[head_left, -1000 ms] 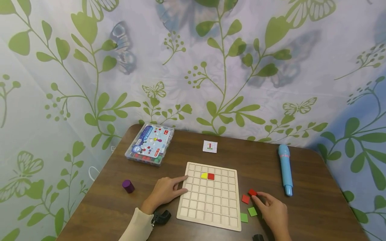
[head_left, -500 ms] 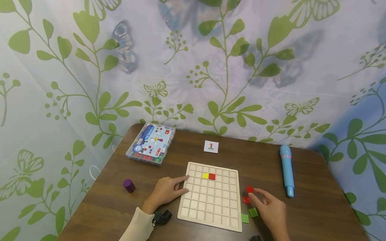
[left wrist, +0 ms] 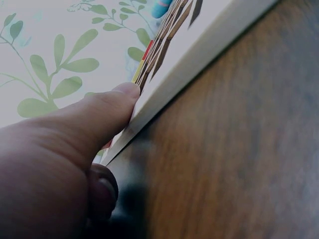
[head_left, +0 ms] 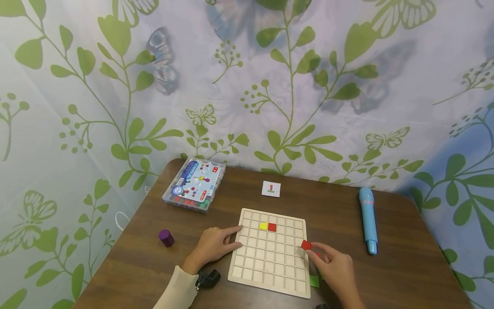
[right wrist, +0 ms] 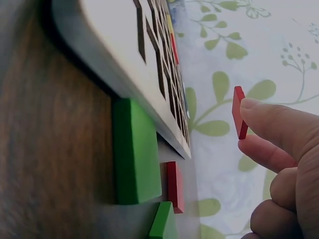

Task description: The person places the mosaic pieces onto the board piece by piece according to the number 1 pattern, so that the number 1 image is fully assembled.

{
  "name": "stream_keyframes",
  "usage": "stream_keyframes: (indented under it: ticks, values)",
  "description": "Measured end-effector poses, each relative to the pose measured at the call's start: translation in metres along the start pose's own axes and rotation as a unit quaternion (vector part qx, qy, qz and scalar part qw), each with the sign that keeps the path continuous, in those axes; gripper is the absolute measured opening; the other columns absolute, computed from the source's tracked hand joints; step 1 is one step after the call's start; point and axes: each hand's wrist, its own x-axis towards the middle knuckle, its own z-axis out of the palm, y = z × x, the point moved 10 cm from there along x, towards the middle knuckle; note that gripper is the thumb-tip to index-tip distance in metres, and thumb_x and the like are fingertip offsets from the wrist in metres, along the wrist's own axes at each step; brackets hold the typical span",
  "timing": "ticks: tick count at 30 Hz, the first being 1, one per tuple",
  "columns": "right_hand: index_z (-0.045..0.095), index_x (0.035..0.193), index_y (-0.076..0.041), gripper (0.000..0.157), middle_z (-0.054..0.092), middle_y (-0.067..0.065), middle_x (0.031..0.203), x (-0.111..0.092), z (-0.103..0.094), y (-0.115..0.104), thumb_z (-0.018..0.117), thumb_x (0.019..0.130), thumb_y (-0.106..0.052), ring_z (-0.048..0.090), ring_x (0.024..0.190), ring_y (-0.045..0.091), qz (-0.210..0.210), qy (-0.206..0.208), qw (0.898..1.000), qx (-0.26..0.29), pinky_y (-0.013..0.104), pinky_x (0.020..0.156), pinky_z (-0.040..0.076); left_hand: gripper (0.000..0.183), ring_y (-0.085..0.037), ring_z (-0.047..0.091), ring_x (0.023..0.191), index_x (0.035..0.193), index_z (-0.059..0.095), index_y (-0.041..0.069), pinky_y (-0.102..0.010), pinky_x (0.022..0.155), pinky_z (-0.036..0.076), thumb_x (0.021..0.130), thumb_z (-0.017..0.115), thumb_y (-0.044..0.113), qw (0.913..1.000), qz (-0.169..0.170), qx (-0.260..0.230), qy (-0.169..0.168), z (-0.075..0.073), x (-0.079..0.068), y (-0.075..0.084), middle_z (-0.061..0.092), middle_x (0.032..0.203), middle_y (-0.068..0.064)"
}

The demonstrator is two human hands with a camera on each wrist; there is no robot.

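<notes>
A pale wooden grid board [head_left: 266, 262] lies on the table with a yellow quarter-round piece [head_left: 263, 226] and a red square tile [head_left: 272, 227] side by side in its upper cells. My left hand [head_left: 212, 246] rests at the board's left edge, index finger and thumb extended against it. Between thumb and index finger, my right hand [head_left: 335, 266] pinches another red tile [right wrist: 239, 112], raised at the board's right edge. Beneath that hand lie a further red tile [right wrist: 174, 186] and two green tiles, one green tile [right wrist: 135, 152] close against the board; the head view partly hides them.
Behind the board lies a small pattern card [head_left: 271, 189]. A clear plastic case [head_left: 194, 184] of coloured parts sits back left, a purple cylinder [head_left: 166, 237] front left. At the right lies a blue microphone-shaped object [head_left: 368, 221]. A patterned curtain [head_left: 247, 86] hangs behind the table.
My right hand has picked the red tile up off the table and carried it left to the board's right edge. The left hand stays in place.
</notes>
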Motion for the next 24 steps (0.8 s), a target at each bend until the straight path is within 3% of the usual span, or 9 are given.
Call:
stream_keyframes:
  ticks: [9,16,24]
  values:
    - [0.081,0.1,-0.016,0.029,0.024,-0.018,0.05,0.01,0.014,-0.006,0.093,0.076,-0.028,0.018,0.046,0.0,0.013,-0.032,0.999,0.008,0.023,0.042,0.021,0.051,0.001,0.026,0.047,0.137,0.068,0.026,-0.022,0.049,0.022,0.093,0.071,0.051,1.0,-0.002,-0.001,-0.004,0.001,-0.001,0.001,0.037,0.054,0.018]
    - [0.081,0.099,-0.018,0.026,0.02,-0.022,0.054,0.022,0.013,-0.024,0.092,0.077,-0.024,0.014,0.05,-0.004,-0.035,-0.014,0.998,0.04,0.022,0.043,0.019,0.051,0.001,0.025,0.047,0.137,0.068,0.025,-0.022,0.049,0.022,0.093,0.072,0.05,0.9999,-0.001,-0.007,-0.008,0.002,-0.001,0.002,0.037,0.054,0.018]
    - [0.08,0.103,-0.018,0.028,0.024,-0.019,0.054,0.031,0.026,-0.033,0.089,0.08,-0.031,0.016,0.051,-0.002,-0.011,-0.047,0.997,0.057,0.023,0.044,0.02,0.05,0.002,0.026,0.047,0.137,0.068,0.025,-0.021,0.049,0.023,0.093,0.073,0.048,1.0,0.004,-0.007,0.001,0.001,-0.001,0.002,0.038,0.054,0.019]
